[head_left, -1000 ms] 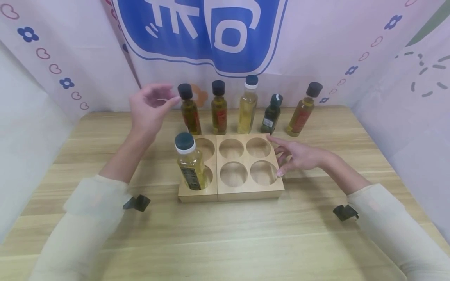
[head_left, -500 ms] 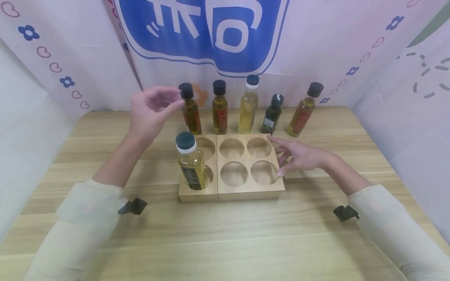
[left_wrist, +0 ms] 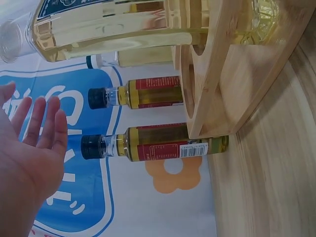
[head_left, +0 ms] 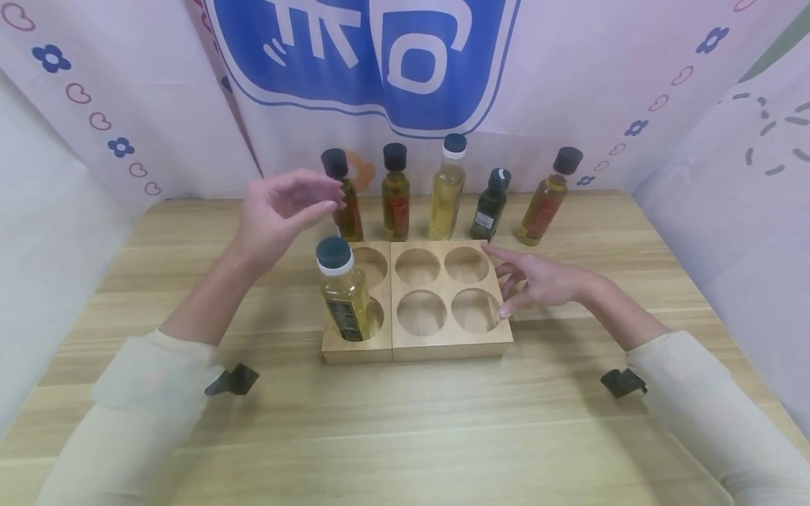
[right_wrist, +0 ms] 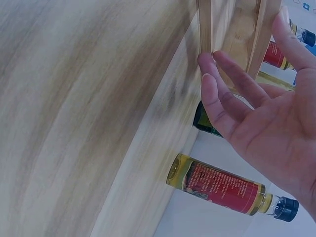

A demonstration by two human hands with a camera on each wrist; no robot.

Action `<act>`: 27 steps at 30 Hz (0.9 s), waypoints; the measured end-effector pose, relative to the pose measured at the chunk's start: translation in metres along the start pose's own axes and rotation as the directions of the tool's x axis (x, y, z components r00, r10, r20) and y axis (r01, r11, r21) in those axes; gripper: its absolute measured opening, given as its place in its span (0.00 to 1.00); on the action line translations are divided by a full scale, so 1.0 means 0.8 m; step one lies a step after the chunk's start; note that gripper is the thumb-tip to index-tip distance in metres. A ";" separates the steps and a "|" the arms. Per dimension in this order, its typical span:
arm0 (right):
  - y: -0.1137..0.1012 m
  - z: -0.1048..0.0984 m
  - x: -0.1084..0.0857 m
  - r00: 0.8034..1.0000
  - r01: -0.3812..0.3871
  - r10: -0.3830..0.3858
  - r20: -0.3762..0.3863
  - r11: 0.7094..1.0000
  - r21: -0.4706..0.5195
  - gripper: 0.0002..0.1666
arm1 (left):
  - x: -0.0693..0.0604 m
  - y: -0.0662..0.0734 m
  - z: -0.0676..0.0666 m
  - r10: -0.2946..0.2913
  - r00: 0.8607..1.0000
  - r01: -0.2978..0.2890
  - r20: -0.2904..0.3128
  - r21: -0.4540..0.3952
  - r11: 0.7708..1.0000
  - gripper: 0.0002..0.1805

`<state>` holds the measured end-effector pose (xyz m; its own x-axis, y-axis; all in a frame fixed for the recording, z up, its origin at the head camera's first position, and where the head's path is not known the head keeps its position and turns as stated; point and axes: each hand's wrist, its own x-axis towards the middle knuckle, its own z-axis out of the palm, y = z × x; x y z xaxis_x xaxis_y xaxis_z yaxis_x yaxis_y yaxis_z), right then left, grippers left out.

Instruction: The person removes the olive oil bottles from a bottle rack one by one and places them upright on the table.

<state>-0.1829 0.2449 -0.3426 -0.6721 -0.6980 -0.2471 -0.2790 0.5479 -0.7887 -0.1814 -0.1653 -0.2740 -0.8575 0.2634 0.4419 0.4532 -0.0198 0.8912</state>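
My left hand (head_left: 278,214) hovers with bent fingers beside the leftmost black-capped oil bottle (head_left: 351,218), overlapping it in the head view. In the left wrist view a gap separates those fingers (left_wrist: 37,121) from the bottles, and nothing is in them. At the right end of a light wooden bottle rack (head_left: 436,348) with round holes, my right hand (head_left: 538,280) holds the edge. Its thumb (right_wrist: 282,17) lies at the upper panel and its fingertips at the lower one. A green-capped bottle of pale oil (head_left: 344,299) stands in the rack's front left hole.
Behind the rack stand another red-labelled bottle (head_left: 396,204), a tall pale oil bottle (head_left: 446,200) and a small dark green bottle (head_left: 487,214). Farther right is one more red-labelled bottle (head_left: 545,207). A printed cloth (head_left: 538,84) hangs behind the wooden table (head_left: 405,436).
My left hand has moved right and slightly down, coming in front of the leftmost bottle in the head view. The right hand, rack and bottles have stayed put.
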 end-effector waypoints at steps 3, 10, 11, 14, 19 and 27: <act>0.000 0.000 0.000 1.000 0.004 -0.004 0.002 1.000 -0.003 0.70 | -0.004 0.001 0.000 0.003 0.999 -0.003 0.043 -0.015 1.000 0.12; 0.002 0.000 0.000 1.000 0.008 -0.008 0.007 1.000 0.003 0.70 | -0.014 0.000 -0.002 0.032 0.974 -0.008 0.223 -0.111 0.994 0.17; 0.002 0.000 0.000 1.000 0.010 -0.010 0.006 1.000 0.004 0.70 | -0.015 0.000 -0.002 0.044 0.969 -0.015 0.245 -0.117 0.993 0.18; 0.002 0.000 -0.001 1.000 0.006 -0.006 0.005 1.000 0.006 0.70 | -0.018 0.001 -0.002 0.088 0.951 -0.049 0.297 -0.137 0.989 0.18; 0.002 0.000 -0.001 1.000 -0.008 0.008 0.001 1.000 0.004 0.70 | -0.019 0.003 -0.004 0.141 0.917 -0.068 0.373 -0.203 0.977 0.20; 0.001 0.000 -0.001 1.000 -0.018 0.018 0.003 1.000 0.010 0.70 | -0.022 0.000 -0.011 0.120 0.876 -0.019 0.467 -0.214 0.977 0.28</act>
<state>-0.1826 0.2453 -0.3431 -0.6746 -0.6897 -0.2632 -0.2603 0.5559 -0.7895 -0.1680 -0.1781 -0.2808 -0.5833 0.6788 0.4461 0.4068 -0.2312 0.8838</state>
